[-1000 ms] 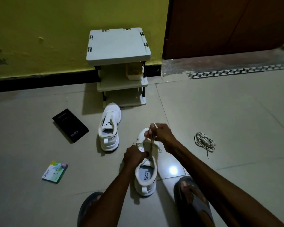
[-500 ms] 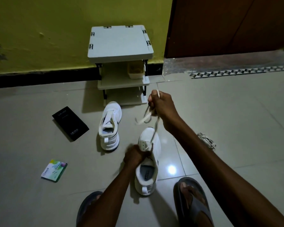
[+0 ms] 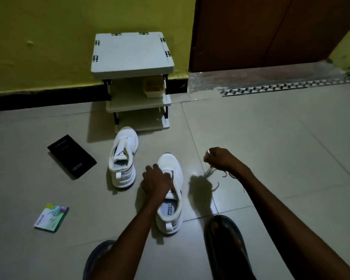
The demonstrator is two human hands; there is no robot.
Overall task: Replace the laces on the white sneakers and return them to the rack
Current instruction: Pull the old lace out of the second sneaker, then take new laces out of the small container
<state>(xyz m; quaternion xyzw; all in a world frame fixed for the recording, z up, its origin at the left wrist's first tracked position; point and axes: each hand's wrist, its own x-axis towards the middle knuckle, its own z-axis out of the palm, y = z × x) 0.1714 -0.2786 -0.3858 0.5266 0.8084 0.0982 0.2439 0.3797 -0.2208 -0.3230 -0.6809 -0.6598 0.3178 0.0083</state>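
Bare beige tiled floor (image 3: 271, 138) opens wide to the right. The white three-tier plastic shoe rack (image 3: 132, 55) stands against the yellow wall (image 3: 49, 37). The left hand (image 3: 156, 182) grips the near white mesh sneaker (image 3: 170, 162) at its tongue. The right hand (image 3: 220, 158), well right of that shoe, pinches a pale shoelace (image 3: 208, 171) that dangles, blurred. The second white sneaker (image 3: 122, 158) sits just before the rack.

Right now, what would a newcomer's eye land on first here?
The two hands, low in the middle: the left hand holds the near sneaker on the floor. To its right, the right hand pinches a blurred lace that dangles above the tiles. Next, the second sneaker stands just in front of the white rack by the yellow wall, with a black box lying to its left.
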